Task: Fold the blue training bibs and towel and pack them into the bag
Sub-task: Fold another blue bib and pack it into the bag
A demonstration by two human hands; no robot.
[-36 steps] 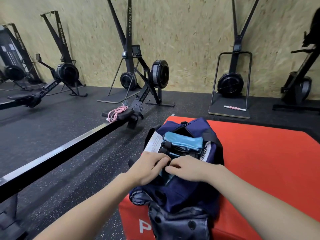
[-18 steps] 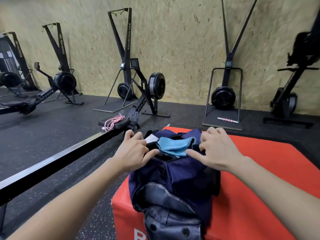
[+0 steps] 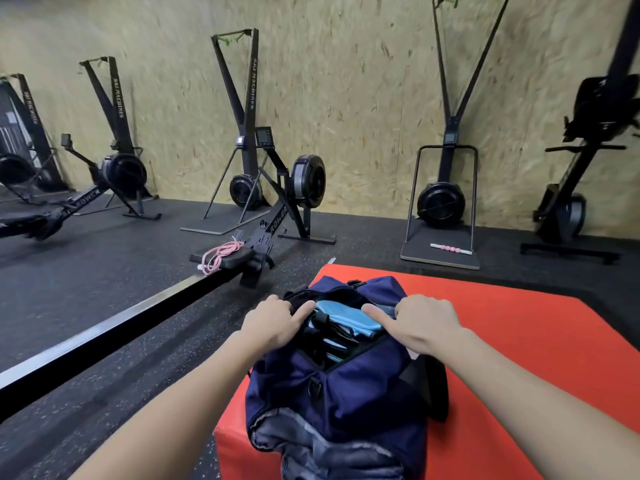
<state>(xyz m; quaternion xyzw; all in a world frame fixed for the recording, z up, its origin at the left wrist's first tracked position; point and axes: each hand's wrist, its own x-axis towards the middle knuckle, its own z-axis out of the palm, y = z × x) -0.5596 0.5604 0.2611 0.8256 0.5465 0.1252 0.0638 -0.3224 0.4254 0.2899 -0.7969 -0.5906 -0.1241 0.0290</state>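
a red padded box (image 3: 519,341) with a smooth, slightly shiny skin and rounded edges stands on a black rubber floor (image 3: 104,289) flecked with pale specks. behind it runs a wall (image 3: 346,98) of rough chipboard, straw-coloured. along the wall stand black ski machines and a rowing machine (image 3: 294,188) with a round flywheel housing; its long flat metal rail (image 3: 121,334) runs to the left of the box. a pink cord (image 3: 218,256) lies bunched on the rower's seat, and a white stick with pink beads (image 3: 450,249) lies on the platform of a ski machine.

the bag (image 3: 346,386), soft navy cloth with black straps and a greyer, crumpled near end, sits on the box's near left corner with its top open. folded light blue cloth (image 3: 346,318), smooth and thin, lies inside the opening. the left hand (image 3: 273,323) grips the left edge of the opening, fingers curled over it. the right hand (image 3: 422,323) grips the right edge, thumb stretched toward the blue cloth.
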